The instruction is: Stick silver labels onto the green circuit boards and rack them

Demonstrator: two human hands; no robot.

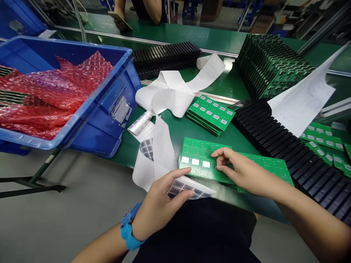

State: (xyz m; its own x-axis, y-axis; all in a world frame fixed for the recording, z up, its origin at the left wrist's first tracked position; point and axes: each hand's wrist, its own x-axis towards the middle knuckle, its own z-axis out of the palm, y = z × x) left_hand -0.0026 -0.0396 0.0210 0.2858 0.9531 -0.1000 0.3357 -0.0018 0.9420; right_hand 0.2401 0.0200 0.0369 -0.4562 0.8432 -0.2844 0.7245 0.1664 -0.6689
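Silver-grey labels (pixel 199 191), print too small to read, near green board (pixel 201 149)

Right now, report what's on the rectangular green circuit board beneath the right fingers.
Three white rectangular labels show on the green board; the right hand covers part of it, hiding anything there.

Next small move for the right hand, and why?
Probably press a label just past the third white label on the green board, if the right hand holds one; I can't tell. Three white labels form a row leading toward its fingertips, and the left hand holds the label sheet close by.
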